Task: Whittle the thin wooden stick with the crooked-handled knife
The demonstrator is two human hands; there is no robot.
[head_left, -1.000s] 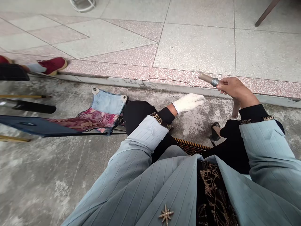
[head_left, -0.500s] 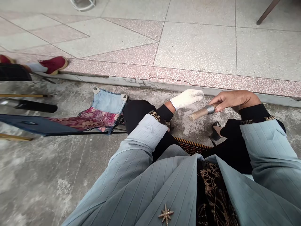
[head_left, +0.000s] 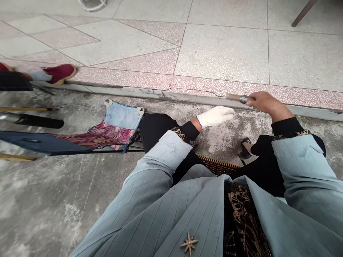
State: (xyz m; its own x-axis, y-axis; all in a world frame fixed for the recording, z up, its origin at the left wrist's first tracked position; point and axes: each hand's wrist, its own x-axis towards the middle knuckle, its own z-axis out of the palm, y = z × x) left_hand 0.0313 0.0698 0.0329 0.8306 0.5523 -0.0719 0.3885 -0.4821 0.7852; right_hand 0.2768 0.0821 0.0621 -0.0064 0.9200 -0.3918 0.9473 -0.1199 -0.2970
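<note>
My right hand (head_left: 264, 103) is bare and pinches the end of a short brown stick (head_left: 235, 97) wound with grey wire or thread near my fingers. The stick points left, level with the cracked tile step. My left hand (head_left: 215, 116) wears a white knit glove; its fingers lie together and stretched toward the right, just below the stick, with nothing visible in them. Both arms are in pale blue striped sleeves over black cuffs with gold trim. A black shoe (head_left: 245, 149) shows below my right wrist.
A folding stool (head_left: 107, 134) with a denim and floral cloth seat stands at my left on the concrete. Dark and yellow rods (head_left: 29, 121) lie further left. Another person's red shoe (head_left: 59, 73) rests on the pink tile step (head_left: 160, 82). A chair leg (head_left: 302, 14) is top right.
My right hand lifted the stick from a low, downward tilt back up to the step's edge, pointing left. The gloved left hand dropped slightly.
</note>
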